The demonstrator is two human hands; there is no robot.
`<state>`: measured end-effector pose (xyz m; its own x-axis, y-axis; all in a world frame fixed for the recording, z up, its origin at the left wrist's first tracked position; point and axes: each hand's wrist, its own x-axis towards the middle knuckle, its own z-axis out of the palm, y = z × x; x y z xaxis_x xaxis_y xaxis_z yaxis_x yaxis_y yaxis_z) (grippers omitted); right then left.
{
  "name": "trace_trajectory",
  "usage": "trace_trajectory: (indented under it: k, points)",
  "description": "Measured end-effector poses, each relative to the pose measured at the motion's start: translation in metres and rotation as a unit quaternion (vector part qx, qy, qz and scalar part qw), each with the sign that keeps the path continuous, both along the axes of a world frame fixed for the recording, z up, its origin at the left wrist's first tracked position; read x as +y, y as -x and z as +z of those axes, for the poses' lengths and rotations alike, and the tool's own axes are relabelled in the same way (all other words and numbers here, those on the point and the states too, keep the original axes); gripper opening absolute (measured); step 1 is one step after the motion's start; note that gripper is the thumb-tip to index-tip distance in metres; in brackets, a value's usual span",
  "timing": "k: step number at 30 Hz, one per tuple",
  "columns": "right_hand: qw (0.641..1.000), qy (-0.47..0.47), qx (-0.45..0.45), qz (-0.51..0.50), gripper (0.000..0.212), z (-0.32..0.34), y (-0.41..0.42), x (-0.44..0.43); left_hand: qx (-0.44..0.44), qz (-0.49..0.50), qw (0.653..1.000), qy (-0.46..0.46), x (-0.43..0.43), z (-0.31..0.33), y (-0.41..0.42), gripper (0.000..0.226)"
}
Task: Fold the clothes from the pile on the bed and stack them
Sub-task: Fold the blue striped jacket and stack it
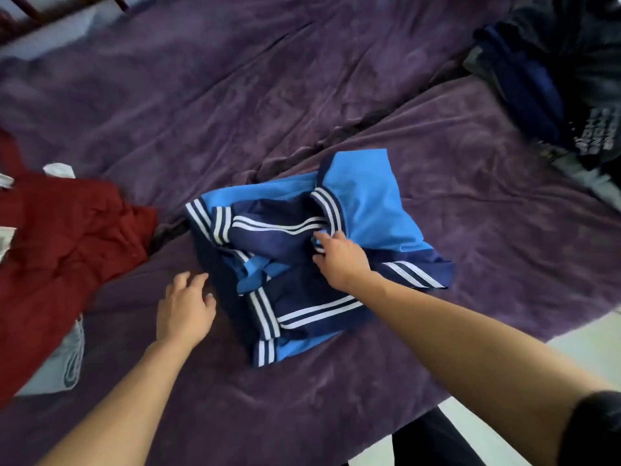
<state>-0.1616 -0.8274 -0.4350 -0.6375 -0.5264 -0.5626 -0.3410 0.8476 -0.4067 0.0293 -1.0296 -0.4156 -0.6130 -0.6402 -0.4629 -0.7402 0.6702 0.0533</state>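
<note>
Crumpled blue garment (363, 203) on purple bedspread (235, 95) — right hand (340, 260) grips its white-striped trim. Relaxed left hand (184, 309) just beside garment's dark edge. At left, red garment (67, 240); far right, dark clothes pile (554, 75).

A home bedroom: purple bedspread (336, 79) strewn with clothes (67, 247)

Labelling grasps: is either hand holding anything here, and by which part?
The right hand grips the blue garment by its white-striped navy trim near the middle. The left hand holds nothing, fingers loose beside it.
</note>
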Motion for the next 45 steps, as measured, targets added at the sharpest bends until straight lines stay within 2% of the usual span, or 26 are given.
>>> trace_trajectory:
  k: [2,3,4,7,9,11,13,14,17,19,22,24,26,28,30,31,33,34,35,36,38,40,42,43,45]
  points:
    - [0.996,-0.023,-0.065,0.048,0.037,-0.009,-0.025,-0.003,0.001,-0.002,1.000,0.009,-0.014,0.001,-0.013,0.044]
    - [0.997,-0.005,-0.062,0.047,0.035,-0.008,-0.033,0.001,0.013,-0.002,1.000,0.009,-0.018,0.001,-0.013,0.042]
    - [0.999,0.031,-0.029,0.028,0.033,-0.006,-0.035,0.008,0.034,-0.002,0.999,0.006,-0.020,0.002,-0.008,0.040]
    - [0.982,0.105,0.157,-0.023,0.039,0.001,-0.025,0.048,0.119,0.002,0.992,-0.031,-0.008,0.004,0.034,0.036]
    - [0.981,0.046,0.187,-0.008,0.060,-0.003,-0.012,0.082,0.178,0.006,0.981,-0.083,0.010,0.000,0.082,0.034]
    - [0.987,-0.060,0.151,0.022,0.083,-0.018,-0.006,0.109,0.216,0.020,0.966,-0.139,0.032,-0.013,0.136,0.036]
    - [0.980,-0.137,0.135,0.046,0.088,-0.038,-0.009,0.127,0.224,0.044,0.954,-0.196,0.050,-0.030,0.188,0.047]
    - [0.978,-0.147,0.140,0.040,0.078,-0.047,-0.011,0.133,0.225,0.060,0.946,-0.227,0.058,-0.039,0.212,0.055]
    - [0.976,-0.081,0.200,-0.011,0.020,-0.067,-0.008,0.140,0.216,0.124,0.919,-0.306,0.079,-0.067,0.263,0.078]
    - [0.968,-0.001,0.245,-0.047,0.008,-0.072,-0.007,0.140,0.244,0.152,0.906,-0.311,0.087,-0.078,0.279,0.067]
    - [0.954,0.104,0.279,-0.036,0.008,-0.067,-0.020,0.130,0.340,0.155,0.905,-0.204,0.079,-0.077,0.269,0.035]
    - [0.967,0.103,0.234,-0.009,0.003,-0.067,-0.038,0.123,0.351,0.114,0.922,-0.117,0.062,-0.076,0.245,0.027]
    - [0.990,0.045,0.133,0.016,0.018,-0.072,-0.051,0.117,0.268,0.075,0.957,-0.082,0.050,-0.081,0.225,0.028]
    - [0.999,0.025,0.041,0.019,0.036,-0.077,-0.057,0.116,0.133,-0.002,0.990,-0.049,0.046,-0.087,0.217,0.044]
    - [0.995,0.096,0.014,-0.028,0.040,-0.069,-0.047,0.120,0.091,-0.088,0.992,-0.008,0.047,-0.084,0.232,0.066]
    - [0.986,0.153,0.038,-0.062,0.035,-0.062,-0.036,0.125,0.114,-0.138,0.984,0.006,0.050,-0.081,0.244,0.075]
    - [0.951,0.224,0.159,-0.144,0.028,-0.057,-0.010,0.146,0.182,-0.266,0.946,0.021,0.063,-0.076,0.275,0.087]
    - [0.937,0.219,0.200,-0.185,0.032,-0.058,0.006,0.158,0.186,-0.338,0.922,0.023,0.074,-0.074,0.292,0.092]
    - [0.937,0.187,0.201,-0.217,0.042,-0.060,0.022,0.169,0.159,-0.412,0.897,0.019,0.085,-0.073,0.310,0.097]
    - [0.947,0.140,0.160,-0.241,0.057,-0.065,0.035,0.178,0.105,-0.480,0.871,0.017,0.098,-0.074,0.327,0.102]
    - [0.964,0.050,0.022,-0.262,0.085,-0.079,0.046,0.186,-0.016,-0.579,0.815,0.019,0.122,-0.081,0.351,0.106]
    - [0.967,0.041,-0.042,-0.248,0.093,-0.092,0.049,0.183,-0.110,-0.624,0.773,0.038,0.138,-0.091,0.365,0.103]
    - [0.958,0.062,-0.062,-0.272,0.079,-0.098,0.052,0.175,-0.140,-0.632,0.761,0.050,0.144,-0.095,0.366,0.091]
    - [0.956,0.064,-0.056,-0.280,0.070,-0.096,0.050,0.171,-0.121,-0.631,0.764,0.051,0.142,-0.094,0.363,0.079]
    - [0.956,0.062,0.011,-0.285,0.058,-0.083,0.037,0.163,-0.039,-0.623,0.779,0.062,0.129,-0.082,0.351,0.048]
